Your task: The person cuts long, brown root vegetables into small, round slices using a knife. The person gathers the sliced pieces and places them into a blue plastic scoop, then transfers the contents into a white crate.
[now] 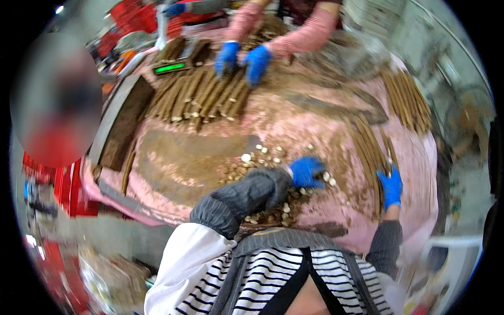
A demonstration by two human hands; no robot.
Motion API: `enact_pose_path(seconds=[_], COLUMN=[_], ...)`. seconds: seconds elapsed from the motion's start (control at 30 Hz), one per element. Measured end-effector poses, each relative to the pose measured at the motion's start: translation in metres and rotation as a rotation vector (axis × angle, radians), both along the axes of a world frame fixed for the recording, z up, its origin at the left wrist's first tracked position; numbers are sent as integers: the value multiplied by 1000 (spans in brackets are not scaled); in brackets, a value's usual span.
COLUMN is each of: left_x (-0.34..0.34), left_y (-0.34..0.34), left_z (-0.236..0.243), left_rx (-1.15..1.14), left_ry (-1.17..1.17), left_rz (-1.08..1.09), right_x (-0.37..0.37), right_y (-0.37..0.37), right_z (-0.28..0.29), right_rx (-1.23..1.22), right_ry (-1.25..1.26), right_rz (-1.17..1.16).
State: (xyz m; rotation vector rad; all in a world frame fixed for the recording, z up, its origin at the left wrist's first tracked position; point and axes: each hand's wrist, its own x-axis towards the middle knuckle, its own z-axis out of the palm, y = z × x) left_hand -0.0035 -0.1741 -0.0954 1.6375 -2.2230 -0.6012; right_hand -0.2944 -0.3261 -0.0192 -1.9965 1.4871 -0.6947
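Observation:
My left hand (307,172), in a blue glove, hovers low over the pink-covered table (336,212), close to some small white cut pieces (329,178). Its fingers look apart with nothing visible in them, though motion blurs them a little. At the right, my blue-gloved right hand (390,186) is closed around the near end of a thin brown root (389,147). Several long brown roots (366,152) lie side by side just left of that hand. Below and left of my left hand, brown and white root bits (239,170) are scattered, partly hidden by my sleeve.
Across the table a co-worker's blue-gloved hands (244,62) rest on a wide row of brown roots (199,97). A scale (170,67) with a green display stands beside them. A long metal trough (119,123) lies left; another root bundle (407,100) lies far right.

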Motion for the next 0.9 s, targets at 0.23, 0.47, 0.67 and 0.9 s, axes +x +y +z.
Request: enact_pose_path(seconds=[0.23, 0.47, 0.67, 0.9], left_x=[-24, -39, -58, -48], left_y=[68, 52, 48, 60], left_z=[40, 62, 61, 58], left_rx=[73, 84, 76, 188], left_ry=[62, 624, 637, 701], left_rz=[28, 151, 101, 153], right_x=[2, -17, -1, 5], right_y=[-5, -53, -59, -59], right_z=[-15, -35, -2, -2], right_rx=[-56, 228, 260, 199], right_ry=[173, 23, 329, 444], right_rz=[80, 166, 231, 274])
